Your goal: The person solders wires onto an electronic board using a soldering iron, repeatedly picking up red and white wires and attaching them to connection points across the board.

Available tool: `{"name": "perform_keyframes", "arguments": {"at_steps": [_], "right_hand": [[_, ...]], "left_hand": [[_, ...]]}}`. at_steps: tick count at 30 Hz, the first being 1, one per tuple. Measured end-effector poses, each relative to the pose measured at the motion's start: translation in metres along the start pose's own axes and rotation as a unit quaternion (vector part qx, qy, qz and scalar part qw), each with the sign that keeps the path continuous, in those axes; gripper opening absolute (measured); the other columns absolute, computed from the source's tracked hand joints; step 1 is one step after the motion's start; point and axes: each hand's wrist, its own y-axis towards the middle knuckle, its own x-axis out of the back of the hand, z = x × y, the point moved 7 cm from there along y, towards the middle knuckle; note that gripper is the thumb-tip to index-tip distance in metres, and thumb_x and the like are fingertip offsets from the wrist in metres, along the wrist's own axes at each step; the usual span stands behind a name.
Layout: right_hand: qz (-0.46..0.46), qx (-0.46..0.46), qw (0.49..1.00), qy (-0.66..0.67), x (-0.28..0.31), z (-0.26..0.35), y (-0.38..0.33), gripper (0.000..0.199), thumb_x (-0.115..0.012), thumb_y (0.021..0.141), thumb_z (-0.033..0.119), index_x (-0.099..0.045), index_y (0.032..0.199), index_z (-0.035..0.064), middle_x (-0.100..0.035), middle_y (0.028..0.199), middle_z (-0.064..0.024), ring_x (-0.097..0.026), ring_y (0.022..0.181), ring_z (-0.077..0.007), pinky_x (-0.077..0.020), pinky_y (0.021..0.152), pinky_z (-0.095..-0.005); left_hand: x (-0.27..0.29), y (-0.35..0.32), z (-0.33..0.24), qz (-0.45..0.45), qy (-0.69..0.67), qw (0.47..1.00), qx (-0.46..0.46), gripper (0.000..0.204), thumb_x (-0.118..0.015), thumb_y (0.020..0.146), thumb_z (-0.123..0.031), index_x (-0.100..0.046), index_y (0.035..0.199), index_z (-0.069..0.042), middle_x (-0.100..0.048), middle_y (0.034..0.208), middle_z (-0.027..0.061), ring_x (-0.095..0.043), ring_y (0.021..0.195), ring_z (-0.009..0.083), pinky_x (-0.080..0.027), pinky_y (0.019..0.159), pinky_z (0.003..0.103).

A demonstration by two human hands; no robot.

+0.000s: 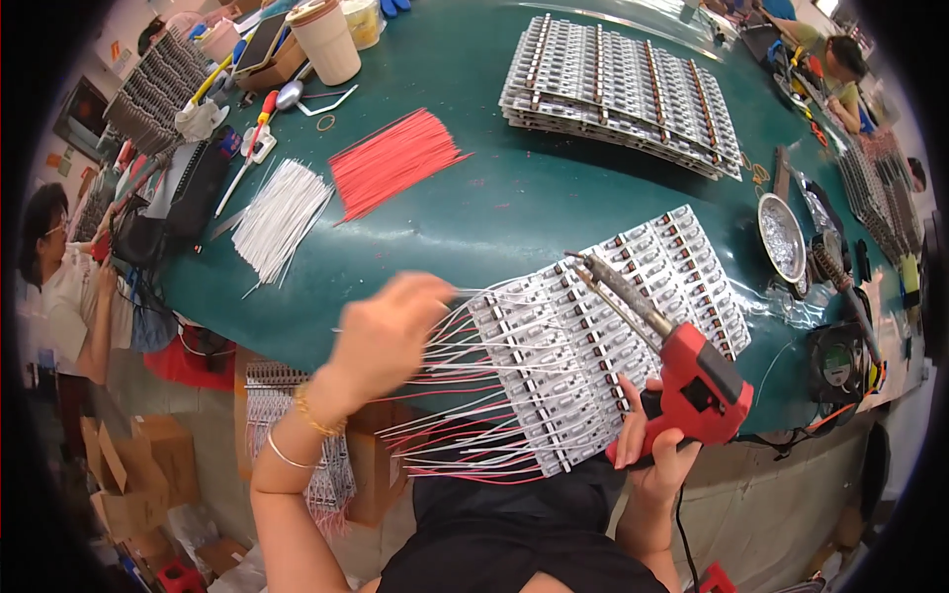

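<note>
My right hand (652, 445) grips a red and black soldering gun (700, 390), its metal tip (585, 267) pointing up and left above a panel of small white circuit boards (633, 331). The panel lies tilted at the near table edge, partly over my lap. Many white and red wires (460, 395) stick out from its left side and hang past the edge. At the panel's upper left corner, my left hand (390, 331), slightly blurred, has its fingers closed on a thin white wire (465, 292).
Bundles of white wires (282, 219) and red wires (395, 163) lie on the green table (425, 252). A stack of similar panels (623, 94) sits farther back. To the right are a metal dish (782, 237) and a small fan (838, 364). Other people (74, 282) work nearby.
</note>
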Motion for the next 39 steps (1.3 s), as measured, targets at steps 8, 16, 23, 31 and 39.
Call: {"name": "perform_keyframes", "arguments": {"at_steps": [8, 16, 23, 31, 39], "right_hand": [[-0.002, -0.028, 1.0, -0.012, -0.007, -0.002, -0.012, 0.07, -0.057, 0.084, 0.047, -0.035, 0.117, -0.0105, -0.038, 0.044, 0.0009, -0.039, 0.034, -0.0116, -0.0372, 0.1, -0.0414], [-0.025, -0.032, 0.999, 0.011, 0.004, -0.008, -0.017, 0.067, -0.059, 0.084, 0.042, -0.034, 0.118, -0.0094, -0.039, 0.045, -0.0005, -0.041, 0.034, -0.0122, -0.0385, 0.099, -0.04], [-0.029, -0.023, 0.999, 0.006, 0.004, -0.008, -0.015, 0.063, -0.059, 0.085, 0.039, -0.035, 0.118, -0.0093, -0.039, 0.044, 0.0006, -0.042, 0.035, -0.0128, -0.0321, 0.103, -0.0461], [-0.023, -0.02, 0.999, 0.011, 0.007, -0.008, -0.015, 0.063, -0.059, 0.085, 0.038, -0.035, 0.118, -0.0097, -0.04, 0.045, 0.0009, -0.042, 0.035, -0.0121, -0.0318, 0.103, -0.0475], [-0.026, -0.038, 0.999, 0.021, 0.005, -0.005, -0.017, 0.06, -0.06, 0.085, 0.036, -0.036, 0.116, -0.0093, -0.04, 0.046, 0.0011, -0.042, 0.036, -0.0114, -0.0326, 0.102, -0.048]], "left_hand": [[0.081, 0.007, 0.104, -0.141, 0.389, 0.909, 0.056, 0.019, -0.059, 0.081, -0.014, -0.058, 0.099, -0.007, -0.055, 0.094, 0.0098, -0.054, 0.089, 0.0271, -0.042, 0.075, 0.039], [-0.001, 0.1, 0.073, -0.077, 0.334, 0.939, -0.018, 0.025, -0.065, 0.076, -0.016, -0.058, 0.097, -0.004, -0.054, 0.092, 0.0106, -0.051, 0.092, 0.0258, -0.038, 0.079, 0.036], [-0.01, 0.118, 0.093, -0.082, 0.338, 0.937, -0.026, 0.011, -0.064, 0.076, -0.016, -0.059, 0.079, -0.006, -0.058, 0.08, 0.0062, -0.054, 0.082, 0.0223, -0.036, 0.071, 0.035], [-0.008, 0.122, 0.087, -0.033, 0.277, 0.96, 0.024, 0.008, -0.062, 0.078, -0.014, -0.06, 0.08, -0.006, -0.061, 0.077, 0.0063, -0.057, 0.079, 0.0226, -0.036, 0.072, 0.036], [-0.009, 0.118, 0.09, 0.009, 0.257, 0.966, 0.017, 0.012, -0.061, 0.079, -0.015, -0.062, 0.081, -0.004, -0.061, 0.078, 0.01, -0.057, 0.078, 0.0265, -0.038, 0.071, 0.036]]}}
